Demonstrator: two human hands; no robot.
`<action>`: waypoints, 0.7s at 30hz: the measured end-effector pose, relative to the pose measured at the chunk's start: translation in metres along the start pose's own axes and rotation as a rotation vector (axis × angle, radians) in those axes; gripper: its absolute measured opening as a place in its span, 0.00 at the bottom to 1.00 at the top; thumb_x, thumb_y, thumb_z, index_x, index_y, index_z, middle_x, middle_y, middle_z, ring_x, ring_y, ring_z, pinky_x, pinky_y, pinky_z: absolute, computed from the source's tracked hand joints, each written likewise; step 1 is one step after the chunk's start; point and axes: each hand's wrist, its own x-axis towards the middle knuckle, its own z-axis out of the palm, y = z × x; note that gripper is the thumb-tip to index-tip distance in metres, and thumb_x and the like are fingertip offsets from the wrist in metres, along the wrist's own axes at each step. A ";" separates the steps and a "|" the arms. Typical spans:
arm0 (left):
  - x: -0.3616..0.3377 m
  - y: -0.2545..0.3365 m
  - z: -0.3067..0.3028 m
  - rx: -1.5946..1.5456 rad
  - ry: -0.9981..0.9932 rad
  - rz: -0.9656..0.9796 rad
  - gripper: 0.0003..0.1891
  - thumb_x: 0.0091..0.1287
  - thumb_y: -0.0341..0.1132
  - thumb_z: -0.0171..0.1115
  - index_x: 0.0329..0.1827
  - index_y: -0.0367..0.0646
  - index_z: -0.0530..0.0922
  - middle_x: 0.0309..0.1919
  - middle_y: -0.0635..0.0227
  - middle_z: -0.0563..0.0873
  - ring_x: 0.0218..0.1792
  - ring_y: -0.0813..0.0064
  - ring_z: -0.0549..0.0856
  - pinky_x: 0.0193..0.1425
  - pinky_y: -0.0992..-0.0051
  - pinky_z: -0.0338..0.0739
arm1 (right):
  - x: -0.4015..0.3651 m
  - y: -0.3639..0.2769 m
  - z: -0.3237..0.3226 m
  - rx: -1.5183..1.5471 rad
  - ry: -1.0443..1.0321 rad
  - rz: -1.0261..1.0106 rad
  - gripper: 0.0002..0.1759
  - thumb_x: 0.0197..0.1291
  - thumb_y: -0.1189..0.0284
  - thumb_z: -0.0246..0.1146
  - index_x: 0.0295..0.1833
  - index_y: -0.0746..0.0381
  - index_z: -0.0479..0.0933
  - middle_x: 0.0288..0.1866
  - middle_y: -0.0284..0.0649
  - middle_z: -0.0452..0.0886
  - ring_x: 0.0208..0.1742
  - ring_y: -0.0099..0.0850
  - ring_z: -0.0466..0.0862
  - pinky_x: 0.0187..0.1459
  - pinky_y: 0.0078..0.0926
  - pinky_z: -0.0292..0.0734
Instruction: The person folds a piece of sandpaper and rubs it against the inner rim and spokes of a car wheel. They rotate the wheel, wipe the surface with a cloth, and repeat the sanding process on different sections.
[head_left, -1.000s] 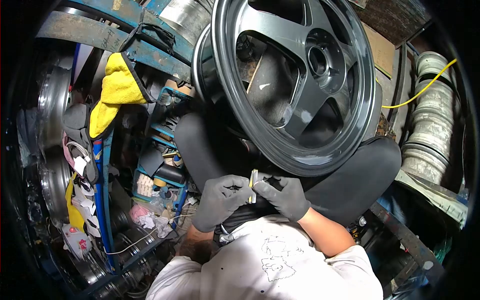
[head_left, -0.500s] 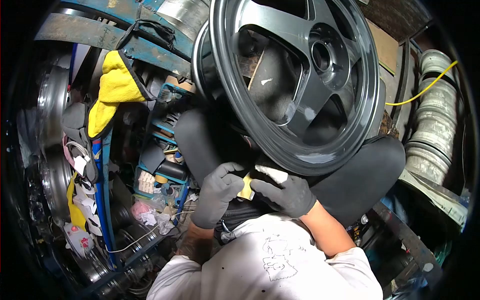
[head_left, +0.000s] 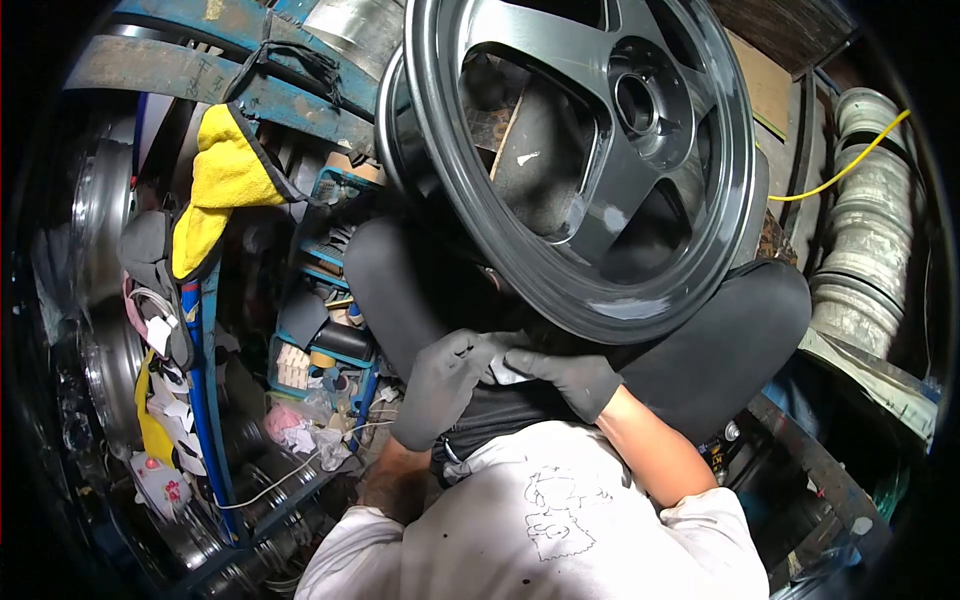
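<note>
Both hands wear dark grey gloves and meet in front of my lap, below the wheel. My left hand point(head_left: 440, 388) is closed, its fingertips pinching a small pale folded sheet point(head_left: 505, 371). From the other side my right hand point(head_left: 575, 378) grips the same sheet, thumb and fingers pressed together on it. Its material is hard to make out. Just above the hands, a dark grey car wheel rim point(head_left: 590, 215) leans tilted over my legs, apart from both gloves. Lighter grey patches show on a spoke and the lower lip.
A blue tray rack point(head_left: 350, 345) with rolls and small supplies stands at left. A yellow cloth point(head_left: 232, 165) hangs from a blue frame point(head_left: 205, 390). Stacked bare rims point(head_left: 865, 240) line the right side, crossed by a yellow cable point(head_left: 840, 175). Another rim point(head_left: 395, 140) sits behind the large one.
The yellow face of the small sheet has turned out of sight; a pale face shows now. The white block at my right hand is no longer visible. My hands have drawn closer together.
</note>
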 end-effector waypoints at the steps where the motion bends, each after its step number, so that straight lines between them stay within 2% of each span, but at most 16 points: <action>1: 0.001 0.000 -0.001 0.017 0.003 0.009 0.10 0.74 0.32 0.58 0.41 0.31 0.81 0.31 0.68 0.83 0.33 0.84 0.77 0.39 0.78 0.75 | 0.000 -0.001 -0.001 0.061 -0.019 0.017 0.17 0.67 0.75 0.65 0.60 0.68 0.81 0.57 0.40 0.85 0.58 0.26 0.81 0.63 0.24 0.73; 3: 0.002 -0.001 -0.003 0.051 0.006 0.027 0.11 0.76 0.34 0.58 0.41 0.33 0.81 0.30 0.70 0.81 0.33 0.86 0.76 0.36 0.79 0.73 | -0.003 -0.004 -0.004 0.184 -0.055 0.050 0.18 0.67 0.75 0.65 0.61 0.69 0.80 0.59 0.41 0.83 0.60 0.27 0.80 0.65 0.25 0.72; 6: 0.003 0.005 -0.008 0.109 0.007 0.031 0.13 0.77 0.35 0.56 0.39 0.33 0.81 0.30 0.71 0.80 0.33 0.85 0.75 0.36 0.80 0.73 | 0.004 0.009 -0.012 0.100 -0.043 -0.009 0.16 0.68 0.76 0.62 0.60 0.69 0.80 0.61 0.42 0.83 0.61 0.28 0.81 0.66 0.27 0.73; 9: 0.003 -0.005 -0.010 0.064 0.014 0.122 0.14 0.78 0.35 0.55 0.39 0.33 0.80 0.30 0.70 0.81 0.32 0.86 0.76 0.36 0.80 0.73 | 0.007 0.017 -0.017 -0.322 0.011 -0.151 0.17 0.70 0.78 0.58 0.61 0.65 0.80 0.60 0.42 0.83 0.62 0.30 0.81 0.67 0.27 0.73; 12: 0.004 -0.014 -0.012 -0.147 0.008 0.065 0.13 0.78 0.35 0.55 0.40 0.33 0.80 0.30 0.70 0.82 0.32 0.85 0.76 0.36 0.80 0.74 | 0.001 0.015 -0.028 -1.000 -0.092 -0.488 0.24 0.71 0.71 0.55 0.68 0.74 0.72 0.65 0.54 0.77 0.66 0.36 0.78 0.69 0.23 0.70; 15: 0.002 -0.004 -0.013 -0.181 -0.022 0.068 0.12 0.77 0.35 0.56 0.42 0.33 0.80 0.31 0.69 0.83 0.33 0.84 0.79 0.38 0.80 0.75 | 0.007 0.046 -0.051 -1.242 0.004 -0.642 0.19 0.69 0.75 0.57 0.63 0.66 0.78 0.60 0.47 0.81 0.60 0.35 0.81 0.64 0.25 0.74; 17: 0.000 -0.004 -0.007 -0.017 -0.017 0.057 0.11 0.77 0.35 0.57 0.42 0.34 0.80 0.31 0.68 0.84 0.33 0.84 0.80 0.39 0.80 0.76 | 0.015 0.073 -0.065 -1.401 0.068 -0.746 0.17 0.68 0.77 0.59 0.60 0.61 0.81 0.56 0.42 0.84 0.56 0.34 0.84 0.61 0.27 0.77; 19: -0.001 -0.003 -0.008 0.069 -0.062 0.036 0.11 0.76 0.36 0.59 0.42 0.34 0.80 0.32 0.68 0.84 0.34 0.83 0.81 0.39 0.79 0.77 | 0.016 0.066 -0.057 -1.209 0.089 -0.710 0.16 0.67 0.78 0.60 0.58 0.58 0.84 0.54 0.40 0.86 0.53 0.33 0.85 0.58 0.27 0.79; 21: -0.002 -0.002 -0.015 0.077 -0.158 0.004 0.12 0.76 0.36 0.60 0.41 0.34 0.80 0.32 0.67 0.85 0.35 0.83 0.81 0.40 0.79 0.77 | 0.011 0.050 -0.040 -0.760 0.063 -0.526 0.15 0.68 0.77 0.61 0.57 0.58 0.84 0.52 0.39 0.86 0.50 0.30 0.85 0.57 0.26 0.79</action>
